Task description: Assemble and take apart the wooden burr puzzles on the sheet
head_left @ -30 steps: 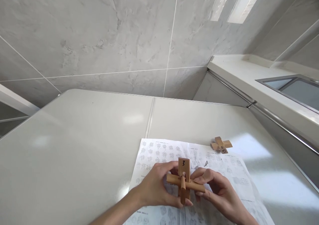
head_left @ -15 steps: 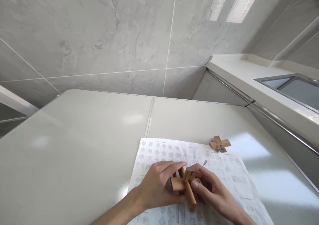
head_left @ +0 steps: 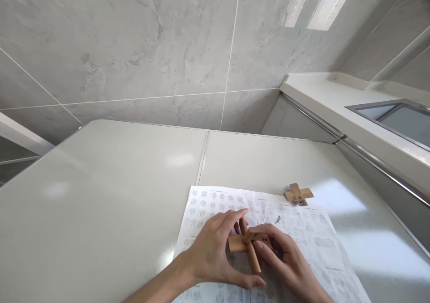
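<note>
Lowered now, the wooden puzzle no longer stands upright between the hands as it did a second ago; it lies low over the printed sheet, its crossed sticks nearly flat, one stick pointing toward the person. The left hand cups it from the left side: the fingers reach loosely behind the sticks and the thumb stretches along the paper in front, so the puzzle sits held between them. The right hand comes in from the other side, its fingers curled narrowly over the top and right end of the puzzle, pressing on it. Whether the puzzle fully rests on the paper I cannot tell, since the hands cover its underside.

Just past the sheet's far right corner, a small wooden cross lies by itself on the pale counter, well apart from both hands. Grey wall tiles rise behind, and a steel sink sits off to the right.
</note>
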Demonstrator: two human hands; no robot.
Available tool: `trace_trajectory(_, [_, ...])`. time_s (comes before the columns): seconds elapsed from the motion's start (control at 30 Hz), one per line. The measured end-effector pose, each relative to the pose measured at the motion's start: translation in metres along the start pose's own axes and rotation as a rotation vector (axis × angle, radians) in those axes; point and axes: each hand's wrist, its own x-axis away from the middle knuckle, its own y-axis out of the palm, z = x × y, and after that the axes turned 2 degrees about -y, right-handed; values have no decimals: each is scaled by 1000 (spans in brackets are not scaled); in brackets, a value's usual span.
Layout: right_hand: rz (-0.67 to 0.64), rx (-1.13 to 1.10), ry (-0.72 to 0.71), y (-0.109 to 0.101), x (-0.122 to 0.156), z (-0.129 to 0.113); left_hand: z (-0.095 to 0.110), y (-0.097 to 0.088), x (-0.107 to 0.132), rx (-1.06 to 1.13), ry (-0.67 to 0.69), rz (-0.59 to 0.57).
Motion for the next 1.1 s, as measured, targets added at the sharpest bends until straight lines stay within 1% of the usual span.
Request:
trace_trajectory(0.1, [27, 26, -45, 1, -1, 1, -1, 4, -1, 8, 28, 55])
trace_trajectory(0.17, [50, 32, -40, -2, -1, 4, 0, 4, -2, 29, 31, 87])
trace_trajectory(0.27, [107, 30, 4, -12, -1, 9, 3, 0, -3, 74, -1, 126])
trace_trajectory(0.37, [195, -19, 76, -22, -3, 11, 2, -10, -3, 65, -66, 175])
trace_trajectory(0.43, [242, -81, 122, -25, -5, 10, -2, -18, -4, -27, -102, 217])
trace_trajectory(0.5, [252, -114, 132, -25, -7, 10, -9, -27, -6, -190, -110, 258])
trace_trajectory(0.6, [210, -94, 112, -23, -9, 9, -18, -41, -10, -417, -85, 309])
trace_trajectory(0.67, [186, -66, 119, -22, -10, 9, -22, -50, -12, -501, -93, 329])
trace_trajectory(0.73, [177, -47, 120, -23, -10, 9, -24, -61, -12, -535, -92, 309])
trace_trajectory(0.87, [138, -52, 108, -27, -11, 9, -27, -83, -9, -520, -37, 149])
trace_trajectory(0.97, [77, -48, 115, -32, -12, 11, -30, -97, -5, -524, 20, 81])
trace_trajectory(1.03, [57, -47, 110, -34, -13, 13, -32, -103, -3, -529, 38, 56])
trace_trajectory(1.1, [53, -62, 97, -36, -14, 15, -32, -104, -3, -528, 36, 38])
